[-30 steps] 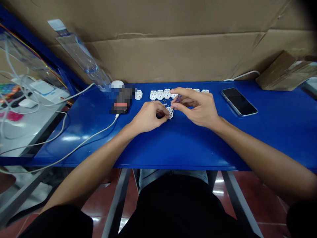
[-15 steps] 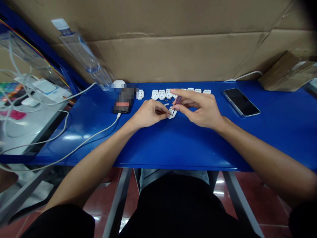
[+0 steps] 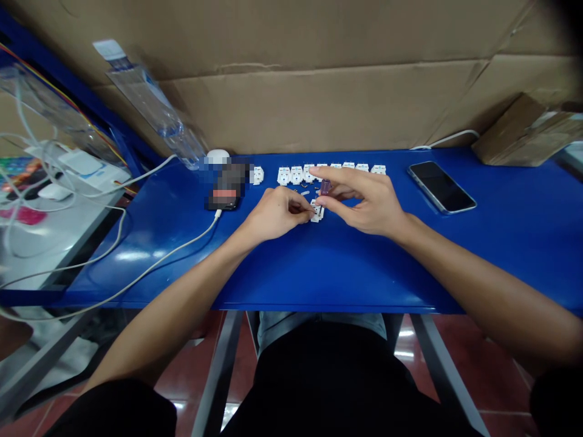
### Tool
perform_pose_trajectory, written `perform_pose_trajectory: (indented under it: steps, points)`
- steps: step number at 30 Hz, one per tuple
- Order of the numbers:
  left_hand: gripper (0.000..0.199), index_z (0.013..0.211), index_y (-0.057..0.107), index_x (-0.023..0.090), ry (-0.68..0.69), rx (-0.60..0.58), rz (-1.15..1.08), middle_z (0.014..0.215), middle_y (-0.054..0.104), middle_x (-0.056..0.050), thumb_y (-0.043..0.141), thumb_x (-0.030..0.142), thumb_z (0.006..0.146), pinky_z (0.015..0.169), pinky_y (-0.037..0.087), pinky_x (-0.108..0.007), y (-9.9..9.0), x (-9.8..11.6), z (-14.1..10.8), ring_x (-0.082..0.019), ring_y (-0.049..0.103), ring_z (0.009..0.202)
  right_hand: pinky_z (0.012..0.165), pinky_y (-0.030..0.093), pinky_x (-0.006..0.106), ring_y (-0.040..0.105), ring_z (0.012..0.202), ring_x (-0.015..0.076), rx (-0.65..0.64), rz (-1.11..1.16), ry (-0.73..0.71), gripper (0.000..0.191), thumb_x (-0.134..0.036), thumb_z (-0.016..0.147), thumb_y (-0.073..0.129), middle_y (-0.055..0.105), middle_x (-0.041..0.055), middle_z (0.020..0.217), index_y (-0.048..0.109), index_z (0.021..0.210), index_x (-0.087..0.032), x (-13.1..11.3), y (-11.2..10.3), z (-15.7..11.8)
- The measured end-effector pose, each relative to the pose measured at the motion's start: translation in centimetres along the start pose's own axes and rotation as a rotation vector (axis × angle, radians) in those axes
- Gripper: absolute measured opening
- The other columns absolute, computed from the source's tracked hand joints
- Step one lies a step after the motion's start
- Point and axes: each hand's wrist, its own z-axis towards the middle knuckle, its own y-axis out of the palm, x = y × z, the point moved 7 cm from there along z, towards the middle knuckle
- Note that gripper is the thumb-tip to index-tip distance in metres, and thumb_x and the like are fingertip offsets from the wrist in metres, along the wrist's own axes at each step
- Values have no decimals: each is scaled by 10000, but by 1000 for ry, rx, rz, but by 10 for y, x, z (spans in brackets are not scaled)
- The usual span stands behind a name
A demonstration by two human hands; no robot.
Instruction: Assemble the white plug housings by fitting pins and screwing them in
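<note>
L hand (image 3: 276,213) pinching white jack module (image 3: 316,212), R hand (image 3: 364,200) gripping purple bit (image 3: 325,187) just beside it; phone (image 3: 441,187) at 2 o'clock on blue table (image 3: 319,261).

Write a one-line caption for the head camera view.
Left hand holds a small white plastic part; right hand pinches a purple object.

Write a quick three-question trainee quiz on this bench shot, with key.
1. Which hand, left or right, pinches the small purple object just above the white plastic block?
2. True or false: the phone lies face down on the blue table.
3. Fill the gap: behind the table stands a large sheet of ____.

Key: 1. Right hand. 2. False. 3. Cardboard.
</note>
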Motion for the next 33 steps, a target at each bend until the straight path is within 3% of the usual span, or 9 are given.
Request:
perform_pose_trajectory:
  steps: [4,9,14,19,23,27,31,33]
  points:
    - [142,937,916,243,0,15,63,909,895,-39,775,238,927,797,653,-366,2,5,-2,-239,844,819,913,781,400,894,1044,238,-49,12,56,547,-385,1089,694,864,-10,1350,666,1634,-408,1,3,0]
    - [148,957,916,235,-22,37,16,914,895,-44,775,231,910,813,662,-365,3,5,-2,-225,839,806,801,781,368,880,908,207,38,-27,7,443,-415,1055,759,874,-15,1322,768,1498,-412,-1,-3,2]
    - [151,940,917,234,-67,32,-5,907,894,-54,771,239,901,778,649,-351,5,2,-1,-216,835,788,857,773,362,890,950,204,-25,5,42,508,-345,1108,655,868,-2,1330,676,1612,-404,4,0,3]
    - [132,935,906,233,-53,36,-29,933,899,-56,779,262,918,803,664,-368,6,1,-1,-222,844,806,830,773,357,880,908,198,35,-19,-4,429,-364,1068,737,878,-6,1326,774,1495,-389,-1,-5,4]
    - [135,942,907,233,-49,26,-37,962,904,-55,774,252,925,844,677,-377,7,0,-1,-232,857,849,859,773,354,885,919,190,0,16,28,478,-363,1110,659,878,5,1324,712,1585,-380,2,-1,5]
    - [118,939,910,232,-41,24,-39,965,906,-51,797,261,934,876,673,-372,8,0,0,-230,861,866,795,770,343,880,900,198,84,-39,16,402,-373,1067,747,880,2,1321,793,1466,-381,2,-6,5]
    - [99,931,915,234,-47,23,-24,959,905,-41,820,264,933,861,658,-351,9,0,1,-221,856,861,856,773,336,890,960,192,10,15,27,460,-336,1113,665,873,19,1335,717,1571,-345,2,-3,6]
    - [102,940,919,234,-60,24,-33,957,905,-41,823,267,936,841,653,-342,9,-1,1,-219,852,850,834,769,325,884,912,180,40,-5,10,411,-338,1109,690,885,15,1281,757,1514,-330,0,-5,6]
